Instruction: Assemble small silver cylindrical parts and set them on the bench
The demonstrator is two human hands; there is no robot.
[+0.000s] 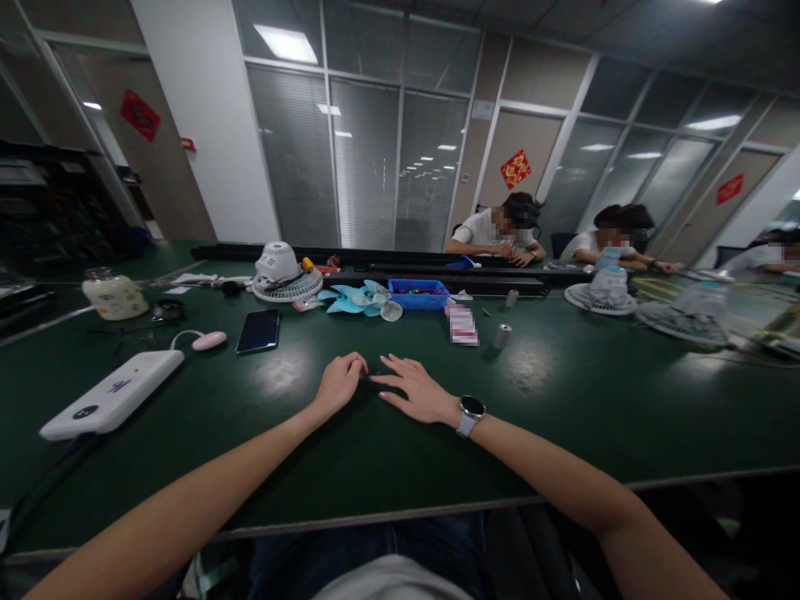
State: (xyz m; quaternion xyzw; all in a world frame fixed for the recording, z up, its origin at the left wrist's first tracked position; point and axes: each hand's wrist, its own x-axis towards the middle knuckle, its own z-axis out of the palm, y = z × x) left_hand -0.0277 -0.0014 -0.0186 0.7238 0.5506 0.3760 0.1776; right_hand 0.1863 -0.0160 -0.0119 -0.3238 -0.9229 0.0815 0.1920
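Left fingers (355, 364) curled, hold unclear, right fingers (393, 381) splayed wide, smooth green tabletop (300, 492), shiny metallic cylinder (502, 337)

Tiny dark piece (373, 374) indistinct, rightmost person (759, 260) cut off

The table (625, 400) is deep green, edged in dull grey-brown along the bottom of the frame. Just below centre shows a small dark piece (373, 376); right of it, the watch (472, 407) pairs a black dial with a pale grey strap. At left, the power strip (125, 392) is white with dark markings, the oval fob (209, 341) pink, the phone (258, 331) blackish blue, and the jar (114, 298) cream, dotted with coloured motifs. Near the centre, the fan base (277, 262) is white, the blades (343, 298) light turquoise, the tray (418, 303) strong blue. Above right, a red diamond (516, 169) bears gold characters.
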